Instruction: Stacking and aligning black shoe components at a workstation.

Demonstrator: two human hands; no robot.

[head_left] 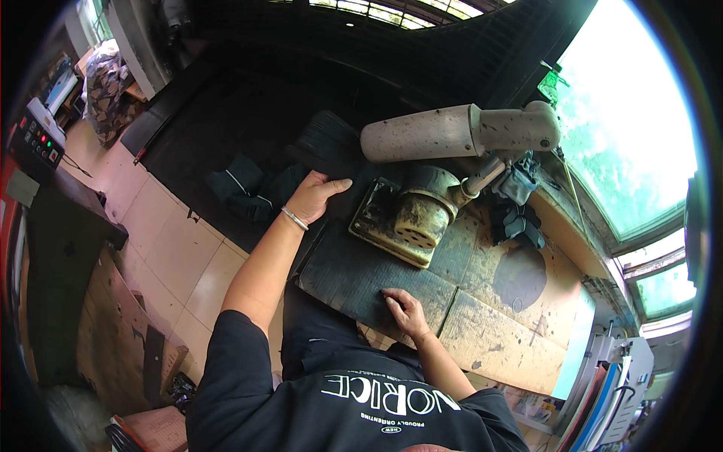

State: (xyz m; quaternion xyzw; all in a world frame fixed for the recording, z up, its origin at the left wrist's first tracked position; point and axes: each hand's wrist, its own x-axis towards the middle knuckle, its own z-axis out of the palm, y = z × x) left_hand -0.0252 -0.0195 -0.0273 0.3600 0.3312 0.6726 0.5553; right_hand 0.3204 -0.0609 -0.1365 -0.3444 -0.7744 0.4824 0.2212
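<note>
Near the middle, my left hand [316, 199] reaches over the dark bench, with its thumb stretched right and its other fingers curled under. Whatever those fingers hold is lost against the black surface. Just beyond it lies a stack of thin black pieces [327, 141], and dark folded cloth pieces [242, 181] with pale edges lie to its left. My right hand [407, 313] rests loosely on the near edge of the blackened cardboard [361, 285], its fingers slightly bent and apart. Between and beyond the hands stands a stained beige machine [425, 211] with a round, holed housing on a rectangular plate.
A thick, pale jointed arm [422, 134] extends above the machine. Crumpled dark cloth [516, 222] lies by the window at right. Stained brown cardboard [504, 331] covers the bench's right side. At far left is a control box [38, 139] with lit buttons, beside a tiled floor [169, 248].
</note>
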